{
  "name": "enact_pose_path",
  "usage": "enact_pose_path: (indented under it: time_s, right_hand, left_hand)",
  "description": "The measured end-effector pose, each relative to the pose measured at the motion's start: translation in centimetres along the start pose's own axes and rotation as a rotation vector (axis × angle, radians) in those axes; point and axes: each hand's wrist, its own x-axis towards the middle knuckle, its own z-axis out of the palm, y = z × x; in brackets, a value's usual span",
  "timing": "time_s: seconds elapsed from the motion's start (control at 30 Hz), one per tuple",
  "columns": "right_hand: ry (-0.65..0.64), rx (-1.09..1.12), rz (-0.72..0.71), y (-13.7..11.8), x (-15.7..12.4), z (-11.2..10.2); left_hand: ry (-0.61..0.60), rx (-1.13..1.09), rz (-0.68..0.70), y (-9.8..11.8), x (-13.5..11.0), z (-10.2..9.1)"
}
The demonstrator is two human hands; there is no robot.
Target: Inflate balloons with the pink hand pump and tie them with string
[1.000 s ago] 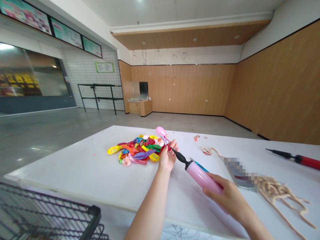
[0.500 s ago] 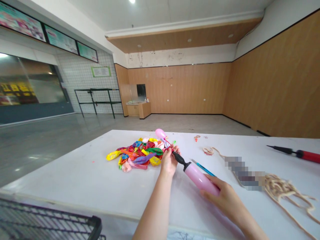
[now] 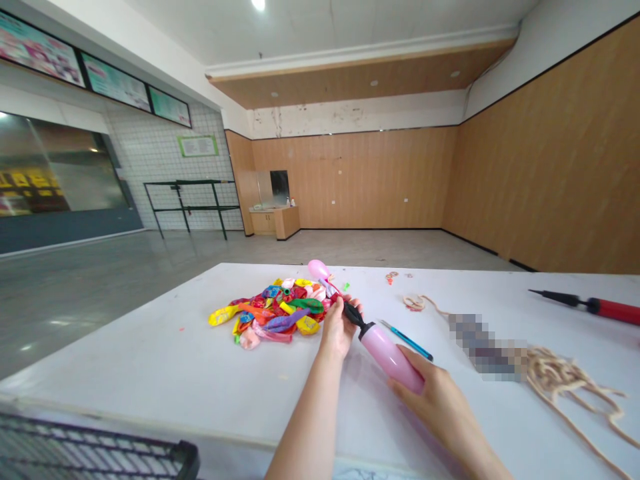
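My left hand is closed at the black nozzle end of a balloon pump, beside the pile. A bit of red balloon shows at its fingertips; how it sits on the nozzle is hidden. Around the pump's pink barrel, my right hand is wrapped. Several flat, many-coloured balloons lie heaped just left of my left hand. Behind them is a small inflated pink balloon. A blue pen-like tool rests on the table beyond the pump.
On the white table, a beige cord lies tangled at the right, near a blurred-out patch. A red pump with a black nozzle lies at the far right. Small rings lie toward the back. A black wire basket stands at the lower left.
My right hand has moved left with the pink barrel, closer to my left hand. The left hand stays at the nozzle. The whole view has shifted slightly.
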Motion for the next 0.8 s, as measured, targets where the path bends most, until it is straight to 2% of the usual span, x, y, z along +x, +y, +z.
enact_pose_path:
  time_s: [0.17,0.47,0.6,0.8]
  right_hand:
    - [-0.068,0.218,-0.043,0.0,0.3,0.3]
    - [-0.058,0.379,-0.07,0.9,0.3,0.6]
    - [-0.002,0.382,-0.065,1.2,0.3,0.9]
    - [0.088,0.27,-0.043,1.1,-0.1,1.1]
  left_hand:
    - [-0.036,-0.096,-0.042,0.5,-0.4,0.1]
    - [-0.038,-0.124,-0.044,0.9,-0.9,0.8]
    - [-0.042,-0.117,-0.008,0.8,-0.9,0.9]
    - [-0.002,-0.03,0.034,0.5,-0.7,0.8]
